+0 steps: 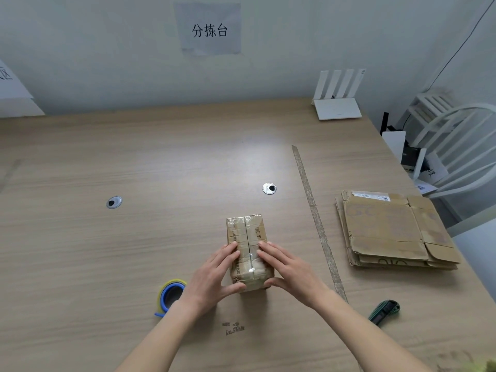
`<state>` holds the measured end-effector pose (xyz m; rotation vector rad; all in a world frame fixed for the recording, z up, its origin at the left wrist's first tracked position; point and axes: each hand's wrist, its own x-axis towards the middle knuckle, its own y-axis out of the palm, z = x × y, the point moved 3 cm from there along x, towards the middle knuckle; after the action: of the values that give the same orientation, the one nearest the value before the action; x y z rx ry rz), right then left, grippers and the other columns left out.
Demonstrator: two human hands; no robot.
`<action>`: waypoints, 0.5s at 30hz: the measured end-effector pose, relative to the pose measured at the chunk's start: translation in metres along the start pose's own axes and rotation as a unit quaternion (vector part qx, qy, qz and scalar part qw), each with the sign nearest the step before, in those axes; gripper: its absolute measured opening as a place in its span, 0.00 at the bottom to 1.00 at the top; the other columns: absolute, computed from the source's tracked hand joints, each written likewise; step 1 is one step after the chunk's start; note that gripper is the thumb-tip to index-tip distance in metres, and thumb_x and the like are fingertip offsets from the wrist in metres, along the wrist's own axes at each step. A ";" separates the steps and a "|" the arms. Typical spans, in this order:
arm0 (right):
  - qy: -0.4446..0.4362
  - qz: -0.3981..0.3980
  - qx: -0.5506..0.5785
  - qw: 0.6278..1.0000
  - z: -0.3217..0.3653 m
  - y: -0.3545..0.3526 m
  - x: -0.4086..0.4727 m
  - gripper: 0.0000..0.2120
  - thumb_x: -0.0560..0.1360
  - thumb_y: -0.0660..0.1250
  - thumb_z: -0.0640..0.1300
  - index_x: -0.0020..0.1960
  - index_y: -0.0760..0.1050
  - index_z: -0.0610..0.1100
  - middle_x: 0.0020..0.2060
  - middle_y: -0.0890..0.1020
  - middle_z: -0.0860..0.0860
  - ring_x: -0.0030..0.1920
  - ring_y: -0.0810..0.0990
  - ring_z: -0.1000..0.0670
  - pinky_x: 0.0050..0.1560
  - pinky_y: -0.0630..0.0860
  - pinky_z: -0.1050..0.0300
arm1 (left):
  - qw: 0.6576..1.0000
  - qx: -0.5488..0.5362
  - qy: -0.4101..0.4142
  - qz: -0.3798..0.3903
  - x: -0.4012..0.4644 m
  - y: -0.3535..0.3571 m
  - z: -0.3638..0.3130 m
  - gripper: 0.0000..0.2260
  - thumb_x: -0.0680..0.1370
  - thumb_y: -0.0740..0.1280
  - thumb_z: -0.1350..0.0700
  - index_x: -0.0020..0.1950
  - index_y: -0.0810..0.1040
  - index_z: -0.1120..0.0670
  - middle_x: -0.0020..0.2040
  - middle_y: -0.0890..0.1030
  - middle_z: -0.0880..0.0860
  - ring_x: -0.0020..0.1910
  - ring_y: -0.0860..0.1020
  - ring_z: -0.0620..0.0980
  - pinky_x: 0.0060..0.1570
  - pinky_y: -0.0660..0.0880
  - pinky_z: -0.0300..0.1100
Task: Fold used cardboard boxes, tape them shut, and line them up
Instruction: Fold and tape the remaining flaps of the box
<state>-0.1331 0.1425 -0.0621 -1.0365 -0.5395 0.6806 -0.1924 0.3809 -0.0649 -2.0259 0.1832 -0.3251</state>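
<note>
Parcel sorting room: wall sign "分拣台", wooden table, flattened cardboard boxes.

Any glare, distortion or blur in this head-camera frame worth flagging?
Head view: a bright glare patch on the table behind the box; wide-angle bending curves the table edges; small shiny glints on the box's tape; both hands look sharp, with no motion blur.

box: brown cardboard, glossy tape (creased) | table: matt wood-grain | knife: plastic
</note>
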 end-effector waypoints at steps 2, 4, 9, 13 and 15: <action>-0.011 0.012 0.001 1.000 -0.005 -0.003 0.002 0.38 0.74 0.71 0.58 0.79 0.60 0.53 0.80 0.56 0.62 0.78 0.60 0.56 0.67 0.76 0.55 | 1.000 -0.003 -0.002 0.007 0.000 -0.003 0.003 0.36 0.74 0.64 0.31 0.76 0.68 0.50 0.79 0.61 0.43 0.76 0.64 0.45 0.69 0.71 0.43; -0.014 0.019 -0.003 1.000 -0.008 -0.007 0.005 0.37 0.72 0.75 0.56 0.77 0.64 0.53 0.79 0.59 0.62 0.76 0.66 0.56 0.64 0.78 0.54 | 1.000 -0.005 -0.003 0.018 0.001 -0.006 0.005 0.36 0.74 0.64 0.32 0.76 0.68 0.50 0.80 0.60 0.43 0.76 0.65 0.44 0.68 0.71 0.42; -0.017 0.043 -0.003 0.999 -0.009 -0.022 0.020 0.35 0.68 0.78 0.57 0.71 0.67 0.55 0.72 0.68 0.60 0.69 0.71 0.55 0.55 0.81 0.52 | 0.999 -0.014 -0.003 0.040 0.004 -0.010 0.006 0.35 0.74 0.66 0.33 0.77 0.67 0.50 0.80 0.58 0.41 0.77 0.61 0.42 0.71 0.67 0.41; -0.019 0.095 0.012 0.995 -0.010 -0.035 0.041 0.41 0.63 0.81 0.57 0.72 0.68 0.54 0.65 0.71 0.57 0.62 0.73 0.53 0.50 0.78 0.54 | 0.999 -0.020 -0.002 0.045 0.006 -0.013 0.004 0.34 0.74 0.69 0.36 0.76 0.68 0.49 0.80 0.58 0.41 0.77 0.61 0.43 0.72 0.66 0.41; -0.031 0.121 0.014 0.992 -0.009 -0.039 0.053 0.45 0.59 0.83 0.57 0.71 0.68 0.53 0.62 0.72 0.55 0.57 0.74 0.52 0.47 0.76 0.54 | 0.999 -0.020 -0.003 0.051 0.008 -0.014 0.004 0.33 0.73 0.70 0.37 0.75 0.69 0.49 0.80 0.59 0.41 0.77 0.62 0.43 0.72 0.66 0.42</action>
<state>-0.0809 0.1629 -0.0259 -1.0667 -0.4604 0.9352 -0.1838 0.3883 -0.0528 -2.0496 0.2895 -0.2529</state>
